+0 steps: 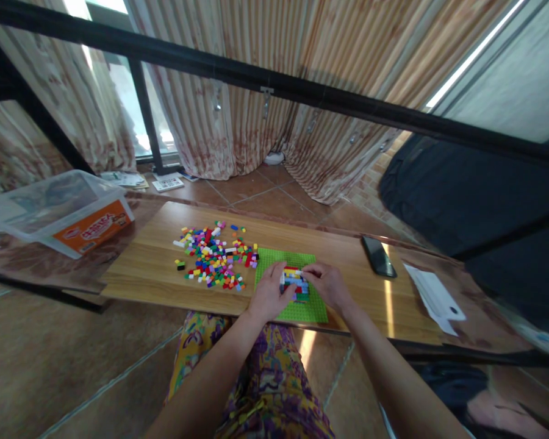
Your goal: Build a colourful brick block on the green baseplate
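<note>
Centre frame: left hand (269, 294) and right hand (328, 285) clasp the brick stack (293, 283) on the green baseplate (304, 310), pressing bricks home; the next brick likely needs square alignment.

Brick pile (216, 256) left of baseplate (302, 310); phone (377, 256) right.

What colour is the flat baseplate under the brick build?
Bright green baseplate, seen in the head view.
</note>
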Demonstrator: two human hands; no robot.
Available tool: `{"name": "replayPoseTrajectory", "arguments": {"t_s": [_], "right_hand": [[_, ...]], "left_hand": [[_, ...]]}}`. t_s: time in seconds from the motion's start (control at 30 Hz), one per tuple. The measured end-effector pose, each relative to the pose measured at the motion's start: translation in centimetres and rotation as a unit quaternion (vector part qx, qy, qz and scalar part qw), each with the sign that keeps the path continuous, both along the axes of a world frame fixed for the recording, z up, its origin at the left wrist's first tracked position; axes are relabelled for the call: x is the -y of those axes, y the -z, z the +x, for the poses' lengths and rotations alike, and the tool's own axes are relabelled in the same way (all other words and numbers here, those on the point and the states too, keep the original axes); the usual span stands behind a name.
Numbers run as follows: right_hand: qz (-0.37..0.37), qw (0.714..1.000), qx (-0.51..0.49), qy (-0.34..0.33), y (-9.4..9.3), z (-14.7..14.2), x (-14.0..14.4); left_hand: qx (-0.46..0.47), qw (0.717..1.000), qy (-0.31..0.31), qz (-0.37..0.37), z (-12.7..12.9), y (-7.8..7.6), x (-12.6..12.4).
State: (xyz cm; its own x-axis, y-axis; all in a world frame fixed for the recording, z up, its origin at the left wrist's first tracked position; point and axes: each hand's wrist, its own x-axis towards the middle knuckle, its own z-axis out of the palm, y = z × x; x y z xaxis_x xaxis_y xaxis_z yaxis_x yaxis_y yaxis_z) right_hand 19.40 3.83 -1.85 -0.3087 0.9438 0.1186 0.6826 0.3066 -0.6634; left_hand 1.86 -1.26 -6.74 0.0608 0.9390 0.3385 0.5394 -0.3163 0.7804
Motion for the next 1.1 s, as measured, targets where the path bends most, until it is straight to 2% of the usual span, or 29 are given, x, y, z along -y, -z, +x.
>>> {"name": "replayPoseTrajectory", "arguments": {"t_s": [0.37, 0.8, 0.93, 1.1], "right_hand": [[0.024, 0.999, 0.03, -0.023, 0.1, 0.1, -0.6], [0.004, 0.999, -0.051, -0.013, 1.8, 0.5, -0.7], [-0.024, 0.989, -0.139, 0.033, 2.3, 0.7, -0.1], [-0.03, 0.962, -0.213, 0.167, 2.5, 2.0, 1.2]], "left_hand": [[0.0, 1.0, 0.0, 0.013, 0.0, 0.1, -0.1], [-0.002, 1.0, -0.001, 0.012, 0.1, 0.2, -0.1], [-0.003, 1.0, -0.002, 0.007, 0.0, 0.0, -0.1], [-0.007, 1.0, 0.002, -0.004, -0.1, -0.2, 0.0]]}}
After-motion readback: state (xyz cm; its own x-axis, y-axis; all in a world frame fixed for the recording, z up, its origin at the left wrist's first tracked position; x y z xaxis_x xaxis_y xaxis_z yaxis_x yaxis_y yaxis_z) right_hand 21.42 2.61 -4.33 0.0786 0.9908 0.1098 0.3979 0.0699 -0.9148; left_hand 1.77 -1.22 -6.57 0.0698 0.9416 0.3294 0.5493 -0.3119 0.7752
